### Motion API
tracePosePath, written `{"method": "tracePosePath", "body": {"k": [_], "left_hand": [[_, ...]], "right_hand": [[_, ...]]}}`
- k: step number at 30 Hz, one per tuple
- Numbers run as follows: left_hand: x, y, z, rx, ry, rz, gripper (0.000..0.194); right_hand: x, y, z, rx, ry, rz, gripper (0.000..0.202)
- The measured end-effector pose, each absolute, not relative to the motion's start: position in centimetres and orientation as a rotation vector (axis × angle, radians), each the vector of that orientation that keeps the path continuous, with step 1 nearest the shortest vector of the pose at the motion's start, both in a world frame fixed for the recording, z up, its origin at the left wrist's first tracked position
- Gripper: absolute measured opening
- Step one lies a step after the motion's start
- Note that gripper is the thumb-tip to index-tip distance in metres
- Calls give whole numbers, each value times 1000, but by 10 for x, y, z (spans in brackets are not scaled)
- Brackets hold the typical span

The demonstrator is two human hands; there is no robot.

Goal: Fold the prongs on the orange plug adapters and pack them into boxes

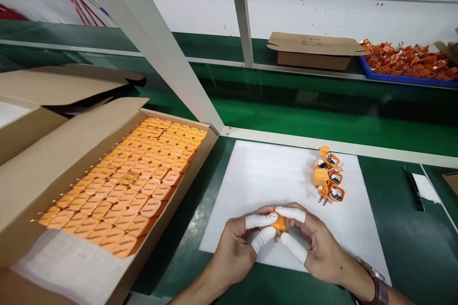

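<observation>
Between my two hands, over the near edge of a white sheet [265, 176], is a small orange plug charger [278, 223]. White finger cots cover the thumb and index finger of each hand. My left hand [238, 243] pinches the charger from the left, and my right hand [315, 243] pinches it from the right. The fingertips hide much of its body; a small metal part shows at its lower end. Farther back on the sheet lie several orange charger housings [336, 194], some with dark inner parts showing.
At left, an open cardboard box [171, 205] holds rows of orange pieces [118, 190]. A blue tray [404, 80] of orange parts and a closed carton [315, 52] sit on the back shelf. A black pen-like tool [414, 188] lies at right. A slanted metal post [161, 43] rises behind the box.
</observation>
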State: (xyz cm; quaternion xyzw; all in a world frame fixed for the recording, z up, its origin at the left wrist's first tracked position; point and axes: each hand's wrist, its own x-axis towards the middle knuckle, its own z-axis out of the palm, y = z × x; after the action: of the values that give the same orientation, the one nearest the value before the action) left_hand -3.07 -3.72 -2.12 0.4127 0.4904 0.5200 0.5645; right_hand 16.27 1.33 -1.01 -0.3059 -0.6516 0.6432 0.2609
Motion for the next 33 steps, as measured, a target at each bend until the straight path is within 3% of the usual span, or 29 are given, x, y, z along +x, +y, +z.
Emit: {"method": "tracePosePath", "body": {"k": [5, 17, 22, 28, 33], "left_hand": [[-32, -37, -23, 968, 1110, 1224, 23], [-27, -34, -22, 958, 1170, 1321, 27], [-21, -38, -28, 1066, 1113, 1401, 23], [-20, -41, -32, 1168, 1130, 1413, 19], [-19, -43, -31, 1224, 1157, 1407, 16]], "right_hand": [[164, 15, -13, -822, -1745, 1750, 39], [160, 16, -27, -817, -1547, 1724, 28], [154, 10, -40, -827, -1510, 1586, 19], [160, 7, -28, -1068, -1940, 1162, 18], [158, 9, -20, -1190, -2042, 1104, 7]]}}
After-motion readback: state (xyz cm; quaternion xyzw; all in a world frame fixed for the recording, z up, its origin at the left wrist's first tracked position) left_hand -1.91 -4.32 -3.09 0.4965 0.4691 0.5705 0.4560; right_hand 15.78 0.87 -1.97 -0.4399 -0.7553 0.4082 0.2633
